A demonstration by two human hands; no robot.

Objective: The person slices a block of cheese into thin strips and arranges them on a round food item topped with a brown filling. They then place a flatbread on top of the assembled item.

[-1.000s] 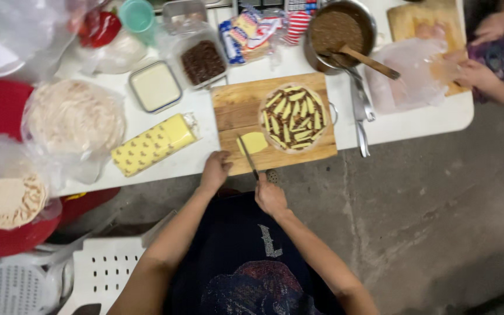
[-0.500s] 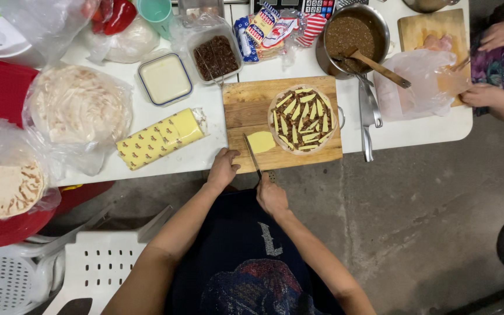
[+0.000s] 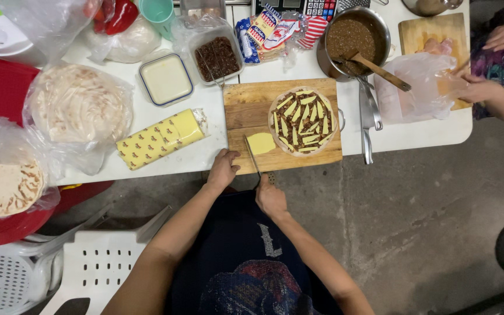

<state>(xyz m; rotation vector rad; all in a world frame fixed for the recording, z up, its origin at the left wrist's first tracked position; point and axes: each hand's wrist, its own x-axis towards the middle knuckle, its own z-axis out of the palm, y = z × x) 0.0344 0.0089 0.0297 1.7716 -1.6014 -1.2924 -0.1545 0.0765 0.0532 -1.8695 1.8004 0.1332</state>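
Note:
A wooden cutting board [image 3: 252, 105] lies on the white table [image 3: 205, 153]. On it rests a round flatbread [image 3: 302, 121] topped with dark filling and yellow cheese strips, with a cheese slice [image 3: 261, 143] beside it. My right hand [image 3: 270, 198] grips a knife [image 3: 251, 156] whose blade lies on the board just left of the slice. My left hand [image 3: 223, 168] rests with curled fingers on the board's near left corner.
A wrapped cheese block [image 3: 160, 138], a white-filled container [image 3: 165, 79], a container of dark filling [image 3: 217, 57], bagged flatbreads [image 3: 77, 111] and a pot with a wooden spoon [image 3: 354, 38] sit around. Another person's hands [image 3: 479, 87] work at the right. A white plastic chair [image 3: 97, 262] stands below.
The view has shifted slightly; my hands and the knife stay at the board's near edge by the cheese slice.

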